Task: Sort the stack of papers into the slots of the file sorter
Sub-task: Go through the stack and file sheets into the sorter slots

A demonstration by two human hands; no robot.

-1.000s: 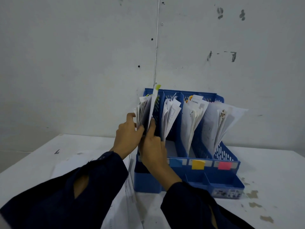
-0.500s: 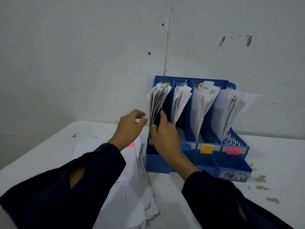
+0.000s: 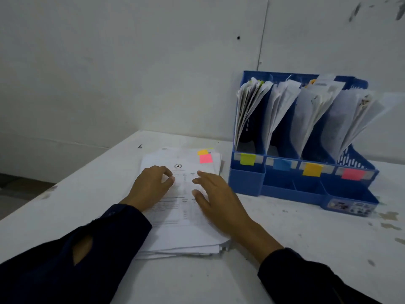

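Two hands: left hand point(image 3: 151, 186) loosely curled, right hand point(image 3: 215, 197) spread, both over the stack, holding nothing.
Stack: loose white paper stack point(image 3: 186, 216), on white surface point(image 3: 295, 249).
Sorter: blue plastic four-slot file sorter point(image 3: 247, 183), just right of stack, slots filled.

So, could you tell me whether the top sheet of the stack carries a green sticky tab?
No, the top sheet of the stack carries a pink sticky tab, with an orange one peeking out behind it.

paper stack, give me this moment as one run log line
paper stack flat on table | pink tab on top sheet | left hand resting on it | right hand over it, open | file sorter slots hold papers
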